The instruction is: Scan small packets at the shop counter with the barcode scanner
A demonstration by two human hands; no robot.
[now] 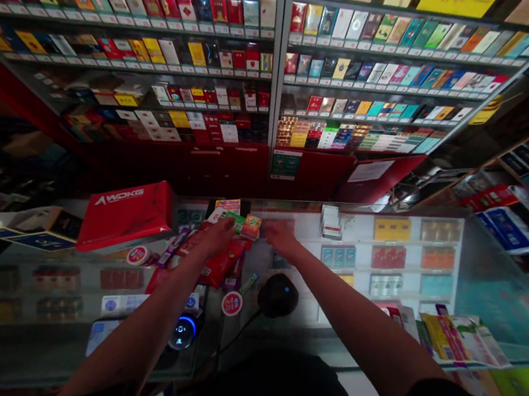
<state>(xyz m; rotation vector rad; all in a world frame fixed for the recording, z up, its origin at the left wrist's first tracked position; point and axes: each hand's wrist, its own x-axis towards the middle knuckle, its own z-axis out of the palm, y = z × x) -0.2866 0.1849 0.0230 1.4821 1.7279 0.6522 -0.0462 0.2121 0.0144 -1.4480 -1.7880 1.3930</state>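
In the head view I'm watching both grips reach across the glass bench (pixel 490 294). The left grip (pixel 217 237) is curling down at the centre of the frame over a small green packet (pixel 235 221), though I cannot tell whether it is closed on it. The right grip (pixel 281 237) is hanging open, its fingers (pixel 272 227) stretching toward the bench just beside a small orange box (pixel 251 226). Loose red packets (pixel 221 265) are lying below the left grip, seemingly gathered within easy reach, while a red WOKG box (pixel 125 216) is resting at the left of the bench. Across the upper frame, cigarette packs (pixel 364 73) are standing in shelved rows, apparently facing outward so that each brand shows.
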